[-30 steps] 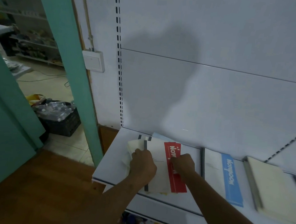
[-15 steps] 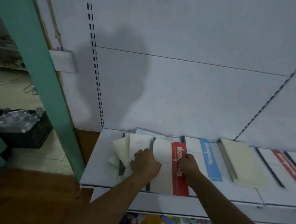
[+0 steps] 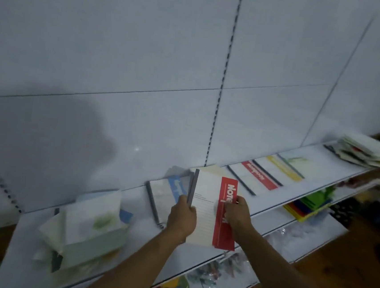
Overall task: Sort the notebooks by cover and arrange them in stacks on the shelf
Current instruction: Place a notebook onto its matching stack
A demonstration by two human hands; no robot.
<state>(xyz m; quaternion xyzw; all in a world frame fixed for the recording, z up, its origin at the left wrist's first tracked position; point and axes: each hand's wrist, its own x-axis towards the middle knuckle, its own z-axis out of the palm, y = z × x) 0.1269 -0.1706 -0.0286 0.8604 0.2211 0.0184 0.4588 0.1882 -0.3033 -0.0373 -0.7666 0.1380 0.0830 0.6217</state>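
A red-banded notebook (image 3: 206, 205) is held above the white shelf (image 3: 27, 232), near its middle. My left hand (image 3: 182, 217) grips its dark spine edge and my right hand (image 3: 238, 213) pinches its red band. Under and beside it lie a blue-banded notebook (image 3: 165, 192) and a cream one (image 3: 212, 169). Further right on the shelf are a red-banded stack (image 3: 254, 179), a yellow-banded one (image 3: 279, 167) and a green-marked one (image 3: 295, 159). A loose, blurred pile of notebooks (image 3: 88, 229) sits at the shelf's left end.
A mixed pile of notebooks (image 3: 367, 151) lies at the shelf's far right end. The white back panel (image 3: 191, 74) rises behind. Below, a lower shelf (image 3: 314, 237) holds coloured folders (image 3: 306, 206) and plastic-wrapped goods (image 3: 209, 273). Wooden floor (image 3: 338, 279) lies at the right.
The view has swung right and the notebook pile has slid to the left. Both hands have lifted the red-banded notebook off that pile and carried it rightward over the blue-banded one.
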